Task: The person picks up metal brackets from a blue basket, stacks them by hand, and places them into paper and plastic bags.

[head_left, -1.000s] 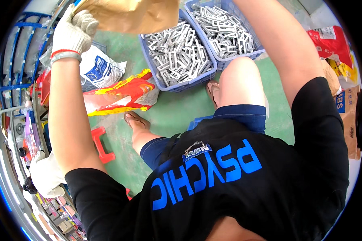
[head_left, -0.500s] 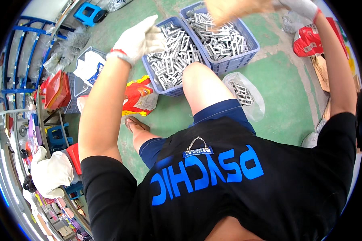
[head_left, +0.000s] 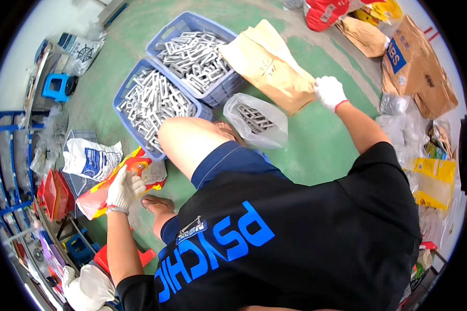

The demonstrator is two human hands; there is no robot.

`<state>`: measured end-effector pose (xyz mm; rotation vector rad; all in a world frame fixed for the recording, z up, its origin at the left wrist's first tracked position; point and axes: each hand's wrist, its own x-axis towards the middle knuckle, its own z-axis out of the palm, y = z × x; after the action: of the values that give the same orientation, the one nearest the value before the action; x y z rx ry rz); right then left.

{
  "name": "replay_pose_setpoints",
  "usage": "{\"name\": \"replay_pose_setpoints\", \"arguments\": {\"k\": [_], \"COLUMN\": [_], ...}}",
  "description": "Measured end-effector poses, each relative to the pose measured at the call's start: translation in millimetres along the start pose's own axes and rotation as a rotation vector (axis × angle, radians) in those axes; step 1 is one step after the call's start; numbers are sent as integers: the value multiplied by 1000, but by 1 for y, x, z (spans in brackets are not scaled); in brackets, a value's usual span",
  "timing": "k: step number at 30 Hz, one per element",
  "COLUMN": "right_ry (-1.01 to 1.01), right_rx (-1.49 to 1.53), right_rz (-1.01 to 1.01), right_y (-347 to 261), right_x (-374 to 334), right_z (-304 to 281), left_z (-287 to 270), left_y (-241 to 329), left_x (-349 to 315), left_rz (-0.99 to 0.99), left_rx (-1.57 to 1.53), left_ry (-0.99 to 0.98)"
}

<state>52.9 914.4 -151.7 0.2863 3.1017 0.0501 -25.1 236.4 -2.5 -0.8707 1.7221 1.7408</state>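
right hand [head_left: 329, 93] pinches paper bag [head_left: 272, 67] at its near right corner. left hand [head_left: 123, 191] has fingers loosely spread over red-yellow bag [head_left: 108, 193], contact unclear. paper bag's left end overlaps right crate [head_left: 220, 96] in view; clear bag [head_left: 275, 129] near it, left crate [head_left: 203, 111] alongside, metal parts [head_left: 192, 59] in all three.
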Motion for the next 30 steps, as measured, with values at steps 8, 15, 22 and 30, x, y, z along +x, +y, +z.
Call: {"name": "replay_pose_setpoints", "arguments": {"k": [8,15,22,30], "right_ry": [-293,-357,-171,-31], "right_rx": [-407,-245,-169,178], "right_rz": [-19,161,-87,-409], "right_y": [-7,5,-70,-306], "right_x": [-25,29,115,219], "right_z": [114,84,22,-64], "left_z": [29,34,6,1], "left_y": [-10,-24,-71,-99], "left_x": [-11,-12,-16,-13], "left_rz": [-7,-75,-57,-45], "left_rx": [119,152,-48,-63], "left_ry": [69,113,171,106]}}
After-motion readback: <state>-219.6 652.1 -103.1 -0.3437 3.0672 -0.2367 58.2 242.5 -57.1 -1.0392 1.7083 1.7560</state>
